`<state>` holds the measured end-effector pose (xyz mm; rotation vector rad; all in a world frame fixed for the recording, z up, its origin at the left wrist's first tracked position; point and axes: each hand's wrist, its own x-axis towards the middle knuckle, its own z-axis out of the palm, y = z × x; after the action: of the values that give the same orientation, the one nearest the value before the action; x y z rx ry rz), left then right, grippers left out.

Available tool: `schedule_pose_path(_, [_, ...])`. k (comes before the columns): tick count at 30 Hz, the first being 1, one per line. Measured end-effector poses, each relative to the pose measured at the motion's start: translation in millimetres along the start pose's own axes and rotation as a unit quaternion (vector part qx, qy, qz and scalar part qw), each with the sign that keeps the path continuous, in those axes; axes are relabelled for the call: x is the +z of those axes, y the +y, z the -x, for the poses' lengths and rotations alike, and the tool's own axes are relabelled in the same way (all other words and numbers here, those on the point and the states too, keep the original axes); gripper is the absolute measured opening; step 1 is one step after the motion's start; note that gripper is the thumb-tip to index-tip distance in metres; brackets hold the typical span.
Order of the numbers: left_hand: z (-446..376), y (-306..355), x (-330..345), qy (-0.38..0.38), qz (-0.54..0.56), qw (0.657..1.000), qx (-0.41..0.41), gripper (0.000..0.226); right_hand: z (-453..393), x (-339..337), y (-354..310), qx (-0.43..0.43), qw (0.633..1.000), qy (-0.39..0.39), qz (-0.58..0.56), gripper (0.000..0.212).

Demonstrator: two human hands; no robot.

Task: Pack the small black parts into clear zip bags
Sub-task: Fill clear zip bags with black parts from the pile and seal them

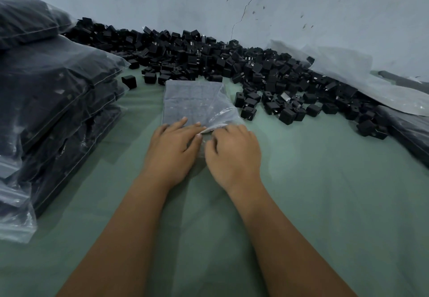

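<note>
A clear zip bag (195,101) filled with rows of small black parts lies flat on the green cloth in the middle. My left hand (174,148) rests palm down on the bag's near edge, fingers spread over the plastic. My right hand (234,155) sits beside it with the fingers curled, pinching the bag's near right edge. A long heap of loose black parts (232,64) runs along the wall behind the bag and to its right.
A tall stack of filled bags (53,101) stands at the left. Empty clear bags (348,76) lie against the wall at the right, with another filled bag (408,129) at the right edge. Green cloth (325,203) covers the surface.
</note>
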<state>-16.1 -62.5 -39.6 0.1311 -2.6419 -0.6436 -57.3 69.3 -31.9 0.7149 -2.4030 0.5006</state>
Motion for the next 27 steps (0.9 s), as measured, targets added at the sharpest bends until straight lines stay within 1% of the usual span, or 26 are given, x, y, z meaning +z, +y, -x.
schedule_pose_path(2, [0.2, -0.2, -0.2, -0.002, -0.002, 1.0, 0.0, 0.037, -7.8, -5.9, 10.0, 0.052, 0.988, 0.114, -0.091, 0.024])
schedule_pose_path(3, [0.3, 0.0, -0.2, -0.004, 0.0, 1.0, 0.0, 0.036, -12.9, -6.6, 17.7, 0.095, 0.974, 0.142, -0.152, 0.022])
schedule_pose_path(4, [0.3, 0.0, -0.4, -0.006, 0.002, 1.0, -0.002, 0.035, -18.3, -5.4, 27.1, 0.143, 0.956, 0.147, -0.211, 0.02])
schedule_pose_path(5, [0.1, -0.1, -0.4, -0.01, 0.004, 1.0, -0.004, 0.035, -23.6, -2.7, 38.5, 0.19, 0.939, 0.131, -0.255, 0.018])
schedule_pose_path(6, [-0.1, -0.3, -0.3, -0.013, 0.006, 1.0, -0.006, 0.035, -28.0, 0.8, 51.8, 0.231, 0.925, 0.098, -0.284, 0.016])
schedule_pose_path(8, [-0.5, -0.8, 0.1, -0.019, 0.007, 1.0, -0.008, 0.036, -33.9, 8.3, 77.1, 0.28, 0.91, 0.004, -0.306, 0.015])
schedule_pose_path(9, [-0.7, -1.1, 0.2, -0.019, 0.007, 1.0, -0.007, 0.036, -35.9, 11.7, 86.3, 0.288, 0.909, -0.042, -0.299, 0.018])
schedule_pose_path(11, [-0.9, -1.6, 0.5, -0.017, 0.011, 1.0, -0.007, 0.036, -39.3, 18.7, 96.1, 0.265, 0.929, -0.118, -0.231, 0.029])
schedule_pose_path(12, [-0.9, -1.9, 0.7, -0.014, 0.012, 1.0, -0.007, 0.035, -40.8, 21.6, 97.2, 0.247, 0.94, -0.142, -0.188, 0.034])
schedule_pose_path(14, [-1.1, -2.7, 1.4, -0.011, 0.012, 1.0, -0.007, 0.035, -42.4, 24.7, 95.5, 0.227, 0.95, -0.167, -0.136, 0.044])
schedule_pose_path(16, [-1.7, -3.4, 2.2, -0.012, 0.01, 1.0, -0.009, 0.035, -42.2, 25.6, 94.9, 0.23, 0.949, -0.168, -0.133, 0.05])
schedule_pose_path(18, [-2.1, -4.2, 2.6, -0.013, 0.009, 1.0, -0.009, 0.035, -41.1, 25.2, 95.3, 0.235, 0.948, -0.165, -0.136, 0.052])
schedule_pose_path(20, [-2.1, -4.4, 2.9, -0.012, 0.008, 1.0, -0.009, 0.034, -40.2, 23.9, 94.7, 0.24, 0.948, -0.135, -0.163, 0.047])
schedule_pose_path(21, [-2.1, -4.3, 2.8, -0.012, 0.008, 1.0, -0.009, 0.035, -39.6, 23.0, 94.4, 0.25, 0.942, -0.096, -0.203, 0.042])
schedule_pose_path(23, [-1.8, -4.2, 2.5, -0.011, 0.008, 1.0, -0.009, 0.035, -36.6, 18.8, 93.3, 0.294, 0.91, 0.006, -0.294, 0.028])
schedule_pose_path(25, [-1.8, -3.9, 2.1, -0.009, 0.006, 1.0, -0.009, 0.034, -31.0, 12.4, 95.5, 0.34, 0.874, 0.096, -0.334, 0.02])
schedule_pose_path(27, [-1.5, -3.2, 1.7, -0.01, 0.006, 1.0, -0.008, 0.035, -25.2, 6.4, 95.7, 0.368, 0.841, 0.145, -0.369, 0.019])
